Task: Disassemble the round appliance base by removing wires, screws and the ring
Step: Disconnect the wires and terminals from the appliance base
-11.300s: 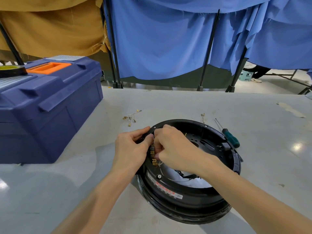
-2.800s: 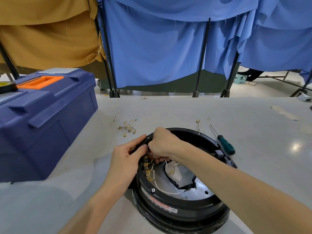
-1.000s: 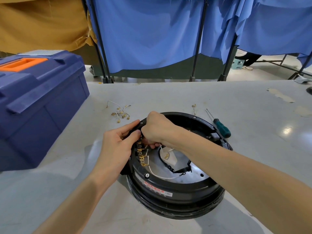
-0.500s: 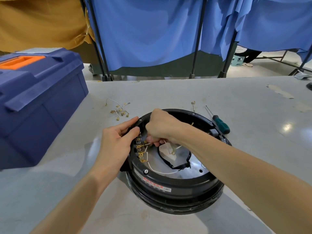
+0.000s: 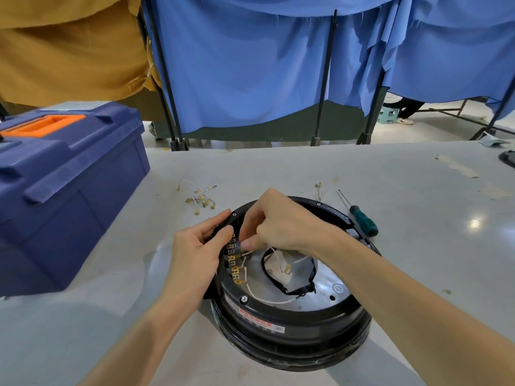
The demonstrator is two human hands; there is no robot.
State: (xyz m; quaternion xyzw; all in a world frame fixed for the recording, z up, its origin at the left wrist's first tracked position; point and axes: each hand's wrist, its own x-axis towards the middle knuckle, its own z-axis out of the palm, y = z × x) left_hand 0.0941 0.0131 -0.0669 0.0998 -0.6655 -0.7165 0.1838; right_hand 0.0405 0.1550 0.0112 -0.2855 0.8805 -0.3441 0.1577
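The left hand point(image 5: 195, 254) reaches forward and grips the near-left rim of the round black base point(image 5: 292, 330), which lies on the table under both hands. The right hand point(image 5: 278, 221), fingers curled, pinches a white wire point(image 5: 276, 254) beside the brass terminals point(image 5: 234, 260). Loose wires point(image 5: 199, 197) lie beyond the left hand, a screwdriver point(image 5: 362, 218) right of the right hand, and a blue toolbox point(image 5: 69, 190) far left.

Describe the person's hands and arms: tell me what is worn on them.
Nothing is worn on them. The left hand and the right hand have no gloves, and no ring shows on the fingers in view. The left forearm and the right forearm are uncovered to the picture's edge: no sleeve, watch or band shows.
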